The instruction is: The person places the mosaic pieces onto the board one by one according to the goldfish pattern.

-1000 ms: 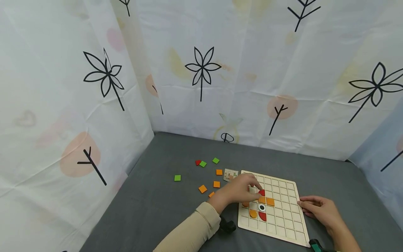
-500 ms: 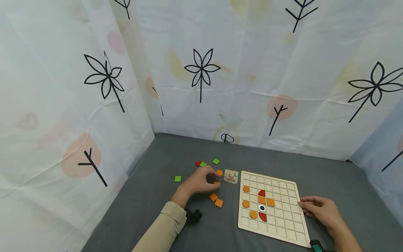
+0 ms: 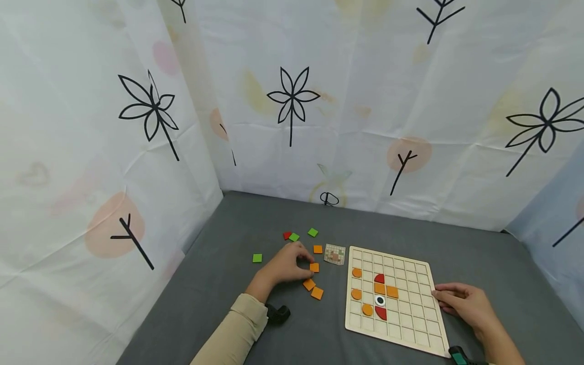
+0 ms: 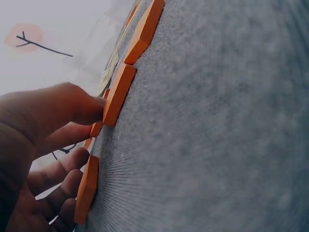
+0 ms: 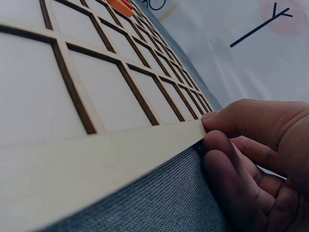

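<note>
In the head view, my left hand [image 3: 287,263] has thumb and forefinger curled at either side of an orange square tile [image 3: 315,267], which lies on the grey cloth. The left wrist view shows the thumb [image 4: 87,108] partly covering that tile, with another orange tile [image 4: 87,188] under the other fingers. My right hand [image 3: 463,303] pinches the right edge of a wooden grid board [image 3: 412,304], thumb on top and fingers beneath. Set on the board are orange discs [image 3: 357,294], orange squares [image 3: 392,292], red quarter-round pieces [image 3: 380,313] and a black-and-white eye disc [image 3: 380,300].
A small pattern card [image 3: 335,254] lies left of the board. Orange tiles [image 3: 317,293], green tiles [image 3: 257,258] and a red piece [image 3: 287,235] are scattered on the grey cloth [image 3: 219,304]. A printed curtain [image 3: 347,126] hangs behind the table.
My left hand has left the board and moved left to the loose orange tiles; over the last half second it shifted only slightly. My right hand stays at the board's edge.
</note>
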`<state>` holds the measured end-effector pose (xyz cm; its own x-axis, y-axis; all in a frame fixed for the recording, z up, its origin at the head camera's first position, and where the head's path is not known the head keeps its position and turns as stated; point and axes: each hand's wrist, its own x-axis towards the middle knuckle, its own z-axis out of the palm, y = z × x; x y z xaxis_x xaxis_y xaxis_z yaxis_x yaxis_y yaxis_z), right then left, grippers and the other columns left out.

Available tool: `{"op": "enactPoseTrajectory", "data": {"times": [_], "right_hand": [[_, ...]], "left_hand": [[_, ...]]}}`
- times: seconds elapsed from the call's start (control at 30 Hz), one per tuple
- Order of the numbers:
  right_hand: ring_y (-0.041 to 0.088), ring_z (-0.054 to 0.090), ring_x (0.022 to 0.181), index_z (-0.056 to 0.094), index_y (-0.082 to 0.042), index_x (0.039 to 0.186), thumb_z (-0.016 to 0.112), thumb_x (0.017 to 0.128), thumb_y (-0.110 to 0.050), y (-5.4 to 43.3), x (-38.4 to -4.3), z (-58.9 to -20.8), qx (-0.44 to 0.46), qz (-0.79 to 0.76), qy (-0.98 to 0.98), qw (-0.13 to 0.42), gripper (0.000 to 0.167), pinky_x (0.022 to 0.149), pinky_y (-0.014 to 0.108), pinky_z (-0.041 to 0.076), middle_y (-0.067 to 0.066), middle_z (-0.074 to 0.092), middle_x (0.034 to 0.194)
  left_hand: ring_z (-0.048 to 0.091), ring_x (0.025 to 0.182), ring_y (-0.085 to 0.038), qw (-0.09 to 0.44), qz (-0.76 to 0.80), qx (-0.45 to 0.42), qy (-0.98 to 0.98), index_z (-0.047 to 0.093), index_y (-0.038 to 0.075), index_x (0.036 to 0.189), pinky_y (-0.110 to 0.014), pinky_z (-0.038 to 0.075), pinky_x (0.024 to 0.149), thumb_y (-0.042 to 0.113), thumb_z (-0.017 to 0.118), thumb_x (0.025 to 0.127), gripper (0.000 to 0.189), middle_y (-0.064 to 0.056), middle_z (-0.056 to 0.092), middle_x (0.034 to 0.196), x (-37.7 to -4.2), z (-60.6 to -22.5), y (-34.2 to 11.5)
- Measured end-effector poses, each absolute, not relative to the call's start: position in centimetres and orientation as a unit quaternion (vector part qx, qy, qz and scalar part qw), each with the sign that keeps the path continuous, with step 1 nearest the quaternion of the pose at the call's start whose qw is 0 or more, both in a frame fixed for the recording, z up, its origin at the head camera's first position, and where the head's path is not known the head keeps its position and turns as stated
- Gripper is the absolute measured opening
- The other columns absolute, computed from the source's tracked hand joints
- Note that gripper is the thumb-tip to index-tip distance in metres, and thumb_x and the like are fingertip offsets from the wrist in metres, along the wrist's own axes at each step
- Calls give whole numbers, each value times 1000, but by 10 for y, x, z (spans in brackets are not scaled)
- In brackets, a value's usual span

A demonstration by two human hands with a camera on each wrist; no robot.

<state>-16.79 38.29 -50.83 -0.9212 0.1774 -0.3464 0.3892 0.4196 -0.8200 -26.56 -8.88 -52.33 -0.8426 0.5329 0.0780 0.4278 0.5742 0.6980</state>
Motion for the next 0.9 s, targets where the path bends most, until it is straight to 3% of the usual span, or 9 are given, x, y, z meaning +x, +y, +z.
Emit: {"op": "enactPoseTrajectory", "data": {"times": [0.27,0.53,0.9], "right_hand": [[5,72,77,69,11,130,77,99,-23,384,-166,-508,164,-507,841,98,47,73,24,63,-11,77,91],[5,72,78,69,10,130,78,99,-26,382,-168,-509,166,-500,845,96,48,72,25,63,-9,76,93],[4,71,78,69,11,130,77,99,-24,381,-167,-512,166,-502,844,88,47,72,25,63,-8,77,92]], "left_hand": [[55,93,-10,45,372,289,881,83,18,107,-28,52,85,25,84,91,18,4,63,109,-267,-519,-70],[63,103,-18,44,393,365,843,81,15,114,-20,53,86,26,81,96,21,0,64,115,-261,-499,-1],[61,106,0,44,290,473,831,81,22,120,-4,40,86,36,75,99,26,10,70,119,-238,-504,102]]}}
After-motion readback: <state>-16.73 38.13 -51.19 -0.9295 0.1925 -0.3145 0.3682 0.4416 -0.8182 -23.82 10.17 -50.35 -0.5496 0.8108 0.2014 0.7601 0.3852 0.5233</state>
